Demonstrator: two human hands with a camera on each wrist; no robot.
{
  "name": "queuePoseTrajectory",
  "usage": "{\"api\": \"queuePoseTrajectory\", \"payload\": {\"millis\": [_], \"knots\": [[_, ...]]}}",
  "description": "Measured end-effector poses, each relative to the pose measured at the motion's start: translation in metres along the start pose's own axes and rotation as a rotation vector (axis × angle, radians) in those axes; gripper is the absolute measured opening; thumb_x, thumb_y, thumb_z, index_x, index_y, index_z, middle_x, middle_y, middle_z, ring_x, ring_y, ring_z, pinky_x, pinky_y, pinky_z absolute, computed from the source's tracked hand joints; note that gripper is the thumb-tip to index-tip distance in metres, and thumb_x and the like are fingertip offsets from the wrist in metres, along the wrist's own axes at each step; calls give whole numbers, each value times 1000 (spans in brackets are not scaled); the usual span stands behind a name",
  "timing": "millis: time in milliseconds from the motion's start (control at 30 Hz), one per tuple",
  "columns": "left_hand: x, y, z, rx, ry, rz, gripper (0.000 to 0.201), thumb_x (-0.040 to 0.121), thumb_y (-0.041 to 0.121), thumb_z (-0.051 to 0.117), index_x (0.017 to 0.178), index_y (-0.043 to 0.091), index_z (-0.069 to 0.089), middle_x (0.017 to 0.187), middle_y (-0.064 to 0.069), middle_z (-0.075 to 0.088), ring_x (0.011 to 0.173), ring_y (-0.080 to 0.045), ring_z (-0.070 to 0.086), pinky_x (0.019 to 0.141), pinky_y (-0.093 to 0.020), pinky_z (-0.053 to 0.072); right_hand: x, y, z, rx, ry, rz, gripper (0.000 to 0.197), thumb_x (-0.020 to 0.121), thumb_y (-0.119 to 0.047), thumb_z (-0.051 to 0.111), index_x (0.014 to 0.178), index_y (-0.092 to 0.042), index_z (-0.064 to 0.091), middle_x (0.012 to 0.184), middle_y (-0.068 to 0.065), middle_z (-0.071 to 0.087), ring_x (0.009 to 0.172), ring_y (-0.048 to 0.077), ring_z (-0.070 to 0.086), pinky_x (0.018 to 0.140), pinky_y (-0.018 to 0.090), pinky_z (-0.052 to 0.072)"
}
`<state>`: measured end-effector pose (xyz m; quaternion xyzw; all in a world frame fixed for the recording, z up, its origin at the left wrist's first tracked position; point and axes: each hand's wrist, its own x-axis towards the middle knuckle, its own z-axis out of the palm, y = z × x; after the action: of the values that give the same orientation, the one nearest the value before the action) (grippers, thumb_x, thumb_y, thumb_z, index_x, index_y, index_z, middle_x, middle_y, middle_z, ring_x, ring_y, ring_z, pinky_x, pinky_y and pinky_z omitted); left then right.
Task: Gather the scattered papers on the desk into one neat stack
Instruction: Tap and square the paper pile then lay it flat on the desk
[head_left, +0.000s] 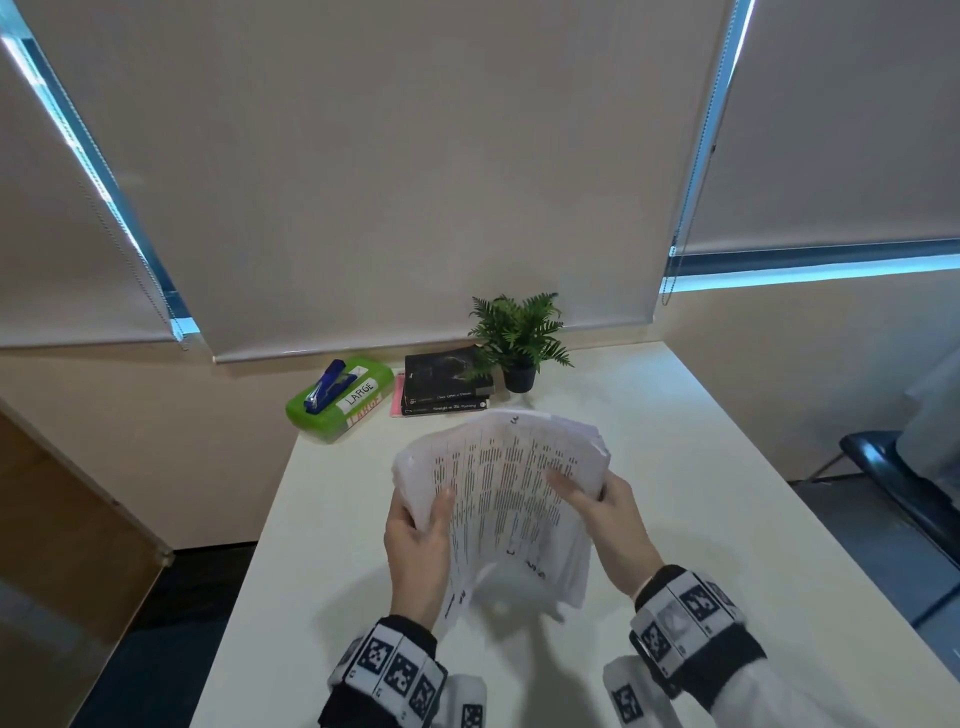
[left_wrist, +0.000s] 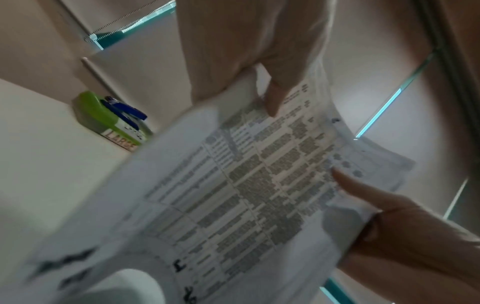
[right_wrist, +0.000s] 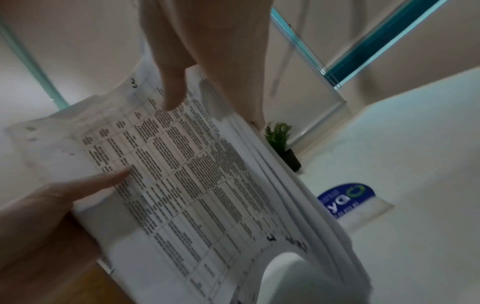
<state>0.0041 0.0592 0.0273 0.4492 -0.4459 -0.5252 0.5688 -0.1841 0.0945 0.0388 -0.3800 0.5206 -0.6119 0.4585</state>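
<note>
Gripping a thick, curling sheaf of white printed papers (head_left: 511, 499) by its two side edges, the left hand (head_left: 418, 545) and right hand (head_left: 605, 514) hold it off the smooth white desk (head_left: 727, 519), thumbs pressed on the top sheet's dense table of text. Sheet edges fan unevenly along the right side. Against the desk's far edge sit a glossy green plastic box (head_left: 340, 400) carrying a blue stapler (head_left: 326, 387), two stacked black books (head_left: 449, 382) and a small potted fern (head_left: 519, 338), below drawn beige roller blinds (head_left: 389, 156).
</note>
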Motion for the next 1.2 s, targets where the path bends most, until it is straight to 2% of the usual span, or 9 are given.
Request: {"api": "queuePoseTrajectory", "payload": {"millis": [167, 300, 400, 667, 800, 867, 967, 1100, 1200], "knots": [[19, -16, -18, 36, -42, -155, 49, 72, 7, 79, 116, 8, 57, 109, -9, 67, 99, -21, 65, 69, -19, 54, 4, 12, -9, -19, -66, 68, 50, 72, -1, 77, 118, -8, 60, 106, -10, 67, 94, -5, 65, 72, 15, 53], [32, -15, -21, 30, -101, -211, 37, 73, 4, 77, 108, 2, 66, 102, -12, 73, 93, -23, 70, 70, -26, 58, 12, 11, -4, -48, -41, 66, 35, 72, 0, 77, 106, -6, 70, 101, 9, 74, 92, 20, 71, 83, 36, 55], [37, -21, -24, 49, -83, -207, 34, 73, 2, 77, 106, 2, 66, 101, -10, 73, 87, -20, 70, 70, -25, 58, 18, 10, -3, -39, -32, 90, 32, 76, -7, 76, 107, -6, 69, 100, 10, 75, 94, 27, 71, 82, 40, 56], [47, -45, -21, 127, -74, -262, 23, 69, 5, 81, 86, 15, 69, 87, 0, 72, 82, -14, 68, 68, -21, 52, 32, 13, -2, -43, 3, 41, 49, 71, -7, 80, 114, -7, 57, 103, 9, 71, 90, 16, 71, 70, 26, 58], [53, -54, -24, 187, -105, -296, 23, 68, 2, 81, 81, 15, 68, 85, -1, 71, 82, -15, 66, 74, -28, 53, 36, 25, -6, -101, -63, 149, 32, 74, 2, 75, 105, -5, 69, 101, 10, 74, 98, 26, 70, 87, 38, 56], [55, -57, -23, 193, -108, -298, 24, 69, -3, 79, 78, 16, 66, 82, 1, 70, 78, -13, 65, 67, -22, 53, 40, 29, -6, -87, -64, 197, 25, 75, 4, 73, 98, -5, 73, 100, 12, 75, 100, 30, 68, 90, 42, 54], [59, -60, -23, 185, -120, -302, 23, 71, -5, 76, 79, 14, 67, 84, -1, 70, 77, -15, 66, 58, -15, 55, 44, 32, -3, -75, -36, 226, 23, 74, 4, 73, 97, -3, 73, 100, 13, 75, 100, 33, 68, 88, 42, 55], [59, -60, -20, 133, -102, -274, 24, 71, 0, 78, 91, 10, 68, 92, -6, 73, 84, -19, 69, 69, -27, 58, 49, 19, 2, -83, -10, 143, 24, 77, -4, 73, 101, -2, 72, 98, 9, 75, 95, 28, 70, 83, 40, 57], [51, -58, -18, 78, -95, -234, 24, 73, 1, 77, 91, 15, 69, 85, 5, 75, 80, -11, 71, 71, -27, 55, 51, 11, -2, -55, -10, 88, 20, 77, -3, 73, 96, -8, 74, 95, 6, 76, 89, 21, 71, 78, 34, 57]]}}
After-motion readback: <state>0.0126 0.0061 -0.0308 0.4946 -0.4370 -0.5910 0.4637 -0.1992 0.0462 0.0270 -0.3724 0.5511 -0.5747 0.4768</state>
